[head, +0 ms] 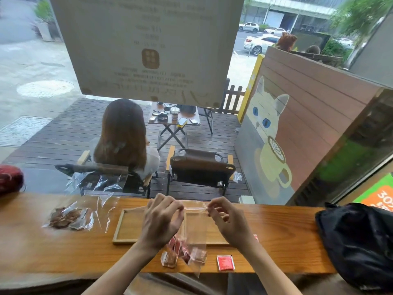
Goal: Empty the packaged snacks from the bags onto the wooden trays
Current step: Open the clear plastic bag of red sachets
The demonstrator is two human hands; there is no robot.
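Observation:
Two shallow wooden trays lie side by side on the counter, the left tray and the right tray, both bare. Above them my left hand and my right hand pinch the top edge of a clear plastic bag that hangs down between them. Red and brown snack packets sit in its bottom, near the counter's front edge. One red packet lies loose on the counter to the right. A second clear bag of brown snacks lies at the left.
A black bag fills the counter's right end. A red object sits at the far left. Beyond the window, a person sits on a chair on a wooden deck beside a folding table.

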